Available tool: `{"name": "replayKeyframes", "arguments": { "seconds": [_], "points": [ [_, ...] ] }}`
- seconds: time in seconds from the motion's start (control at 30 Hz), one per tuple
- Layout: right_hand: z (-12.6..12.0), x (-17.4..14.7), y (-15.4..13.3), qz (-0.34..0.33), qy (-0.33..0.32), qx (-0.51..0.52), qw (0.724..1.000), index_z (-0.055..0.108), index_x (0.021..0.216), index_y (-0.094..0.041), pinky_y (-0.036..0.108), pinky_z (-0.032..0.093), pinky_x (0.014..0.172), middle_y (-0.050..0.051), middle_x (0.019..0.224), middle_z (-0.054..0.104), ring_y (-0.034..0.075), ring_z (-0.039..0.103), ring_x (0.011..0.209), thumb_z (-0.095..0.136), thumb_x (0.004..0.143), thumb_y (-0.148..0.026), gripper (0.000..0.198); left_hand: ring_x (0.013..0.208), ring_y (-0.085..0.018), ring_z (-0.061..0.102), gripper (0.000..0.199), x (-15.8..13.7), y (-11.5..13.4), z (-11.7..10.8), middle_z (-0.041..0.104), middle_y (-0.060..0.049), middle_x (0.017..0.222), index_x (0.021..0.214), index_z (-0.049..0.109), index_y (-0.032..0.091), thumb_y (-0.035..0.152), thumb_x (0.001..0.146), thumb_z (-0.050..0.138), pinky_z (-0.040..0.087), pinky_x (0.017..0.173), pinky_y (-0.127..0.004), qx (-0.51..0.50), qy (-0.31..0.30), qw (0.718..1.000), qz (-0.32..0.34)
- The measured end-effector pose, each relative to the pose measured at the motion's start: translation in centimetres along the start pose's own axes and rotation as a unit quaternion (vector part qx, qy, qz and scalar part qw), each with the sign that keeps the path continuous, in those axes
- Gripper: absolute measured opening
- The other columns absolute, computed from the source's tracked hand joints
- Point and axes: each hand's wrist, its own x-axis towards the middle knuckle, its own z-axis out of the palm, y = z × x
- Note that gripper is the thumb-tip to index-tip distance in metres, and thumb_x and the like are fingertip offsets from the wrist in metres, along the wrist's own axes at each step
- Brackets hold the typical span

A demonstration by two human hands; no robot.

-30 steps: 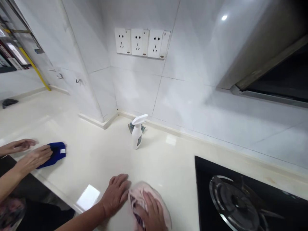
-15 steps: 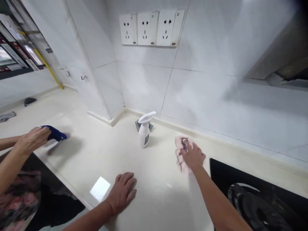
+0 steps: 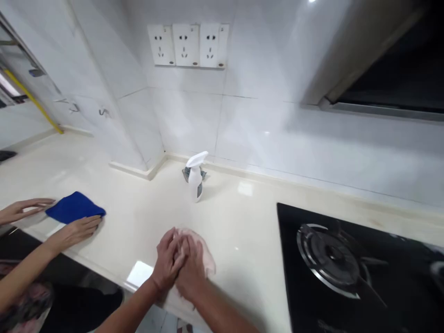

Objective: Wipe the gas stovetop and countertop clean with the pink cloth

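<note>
A pale pink cloth (image 3: 207, 257) is bunched on the white countertop (image 3: 239, 231), close to its front edge. My right hand (image 3: 190, 267) is closed over it. Pressed against that hand, my left hand (image 3: 167, 262) has its fingers curled in on the same cloth. Part of the cloth hangs below my wrists toward the edge. Beyond my hands a white spray bottle (image 3: 194, 184) stands upright near the wall, with a small crumpled grey-green item (image 3: 186, 173) behind it.
At the left a co-worker's hands (image 3: 74, 232) are on a blue cloth (image 3: 74, 206) on the counter. A black gas hob (image 3: 289, 259) with a burner sits to the right, under a range hood (image 3: 381, 88). Three wall sockets (image 3: 187, 45) are above the counter.
My right hand has drawn the pink cloth from near the wall toward the front edge, meeting my left hand there. The co-worker's blue cloth now lies spread flat. The view has turned right.
</note>
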Motion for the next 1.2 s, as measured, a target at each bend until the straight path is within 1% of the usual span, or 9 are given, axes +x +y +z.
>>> {"name": "replayKeyframes", "arguments": {
  "seconds": [0.17,0.33,0.43,0.53,0.63,0.73,0.97,1.1,1.2],
  "points": [
    [-0.5,-7.3,0.5,-0.044,0.036,0.006,0.998,0.028,0.159,-0.031,0.061,0.016,0.124,0.006,0.168,0.023,0.028,0.016,0.155,0.049,0.096,-0.032,0.067,0.136,-0.031,0.048,0.047,-1.9,2.4,-0.9,0.051,-0.013,0.148,0.14,0.054,0.027,0.042,0.095,0.052,0.044,0.105,-0.052,0.03,-0.096,0.994,0.032],
    [0.4,-13.9,3.6,-0.037,0.141,-0.031,0.989,0.03,0.158,-0.025,0.062,0.025,0.121,0.011,0.16,0.039,0.031,0.029,0.151,0.053,0.095,-0.034,0.068,0.142,-0.037,0.04,0.042,-3.5,8.9,0.3,0.053,-0.014,0.146,0.129,0.063,0.023,0.036,0.09,0.058,0.039,0.107,-0.058,0.046,-0.13,0.987,0.079],
    [0.5,-16.4,5.0,0.021,0.21,-0.041,0.977,0.024,0.16,-0.023,0.061,0.039,0.113,0.015,0.155,0.044,0.034,0.038,0.145,0.055,0.094,-0.038,0.075,0.147,-0.038,0.031,0.063,-4.4,11.7,1.8,0.04,-0.015,0.158,0.15,0.045,0.024,0.045,0.092,0.056,0.031,0.114,-0.06,0.021,-0.171,0.976,0.134],
    [-1.9,-19.0,7.1,0.064,0.2,-0.038,0.977,0.037,0.154,-0.032,0.057,0.046,0.108,0.01,0.152,0.047,0.032,0.045,0.139,0.055,0.094,-0.038,0.063,0.15,-0.045,0.022,0.089,-5.6,12.0,3.4,0.029,-0.016,0.165,0.159,0.029,0.029,0.07,0.085,0.057,0.02,0.114,-0.069,0.02,-0.212,0.96,0.18],
    [-5.8,-22.3,10.5,0.116,0.183,-0.058,0.974,0.057,0.138,-0.036,0.057,0.041,0.112,0.005,0.154,0.046,0.032,0.043,0.141,0.048,0.097,-0.043,0.043,0.149,-0.053,0.015,0.104,-6.4,11.4,4.7,0.022,-0.019,0.166,0.157,0.033,0.033,0.084,0.071,0.061,0.01,0.109,-0.078,0.029,-0.228,0.956,0.18],
    [-8.5,-25.5,14.1,0.25,0.239,-0.108,0.932,0.062,0.131,-0.026,0.058,0.037,0.114,0.012,0.149,0.05,0.033,0.044,0.139,0.036,0.098,-0.048,0.047,0.148,-0.054,0.014,0.088,-6.2,11.5,5.4,0.025,-0.017,0.165,0.151,0.042,0.037,0.076,0.076,0.065,0.006,0.107,-0.079,0.03,-0.238,0.959,0.152],
    [-7.9,-27.2,16.7,0.427,0.143,-0.167,0.877,0.05,0.145,-0.028,0.058,0.034,0.112,0.009,0.155,0.042,0.034,0.035,0.144,0.033,0.092,-0.048,0.058,0.144,-0.048,0.022,0.051,1.1,12.1,7.9,0.042,-0.014,0.153,0.136,0.059,0.035,0.051,0.088,0.067,0.012,0.106,-0.074,0.043,-0.236,0.961,0.139],
    [-7.4,-27.0,16.6,0.395,0.184,-0.176,0.883,0.047,0.147,-0.027,0.056,0.03,0.116,0.009,0.153,0.045,0.032,0.036,0.145,0.033,0.091,-0.045,0.06,0.144,-0.051,0.017,0.051,7.1,15.3,11.5,0.039,-0.019,0.153,0.135,0.061,0.03,0.047,0.087,0.069,0.009,0.1,-0.077,0.064,-0.225,0.971,0.052],
    [-6.9,-27.4,17.1,0.345,0.235,-0.194,0.888,0.047,0.147,-0.026,0.054,0.029,0.117,0.011,0.15,0.05,0.03,0.038,0.145,0.031,0.093,-0.046,0.06,0.141,-0.055,0.016,0.05,7.4,18.7,13.4,0.04,-0.021,0.152,0.132,0.064,0.026,0.049,0.087,0.067,0.007,0.097,-0.079,0.062,-0.24,0.969,0.015]
  ]
}}
